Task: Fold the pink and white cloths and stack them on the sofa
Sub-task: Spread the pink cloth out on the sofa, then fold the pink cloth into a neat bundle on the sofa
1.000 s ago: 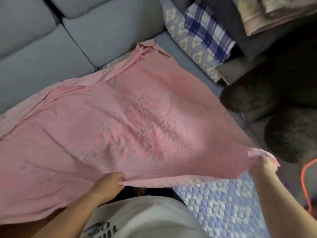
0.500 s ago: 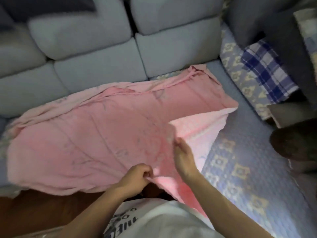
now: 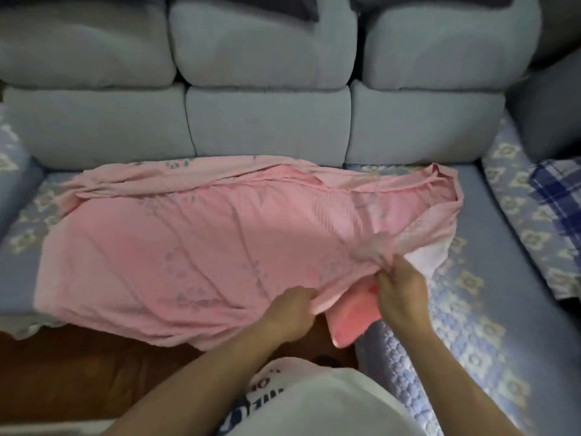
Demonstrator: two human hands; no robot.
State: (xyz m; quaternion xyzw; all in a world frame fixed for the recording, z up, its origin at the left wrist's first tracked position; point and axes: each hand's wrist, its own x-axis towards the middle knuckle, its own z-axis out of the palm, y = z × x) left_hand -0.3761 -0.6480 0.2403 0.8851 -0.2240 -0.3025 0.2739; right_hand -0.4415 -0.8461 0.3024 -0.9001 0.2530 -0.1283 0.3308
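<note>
A large pink cloth (image 3: pixel 188 247) lies spread across the sofa seat (image 3: pixel 490 190), folded over on itself, its front edge hanging off the seat. My left hand (image 3: pixel 290 311) is closed on the cloth's near edge at the middle. My right hand (image 3: pixel 401 292) pinches a bunched-up part of the same cloth just to the right, close to the left hand. A brighter pink corner hangs below the two hands. No white cloth is recognisable.
Grey back cushions (image 3: pixel 267 121) stand behind the cloth. The seat has a blue patterned quilted cover (image 3: pixel 465 328). A blue and white checked fabric (image 3: pixel 556 190) lies at the far right. Brown floor (image 3: pixel 78 372) shows at the lower left.
My right hand brought the cloth's right corner in toward the left hand, folding the cloth over. The view swung left and up, so the whole sofa back now shows.
</note>
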